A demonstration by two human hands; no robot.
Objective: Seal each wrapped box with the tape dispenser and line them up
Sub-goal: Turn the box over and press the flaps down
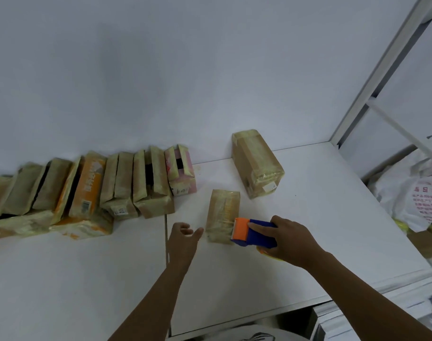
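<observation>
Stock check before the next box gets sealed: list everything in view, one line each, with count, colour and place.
small box: one, brown under yellowish tape, table centre
larger box: one, brown, taped, behind the small box, near the wall
row of boxes: about ten, exact count unclear; mostly brown-yellow, one orange, one pink; leaning along the wall, left
flat parcels: two or so, yellowish, lying before the row
tape dispenser: one, blue with orange head, at the small box's near right corner
table: one, white
shelf frame: one, pale metal, right edge
plastic bag: one, white, red print, right of the table
left hand: open, left of the small box
right hand: grips the tape dispenser
</observation>
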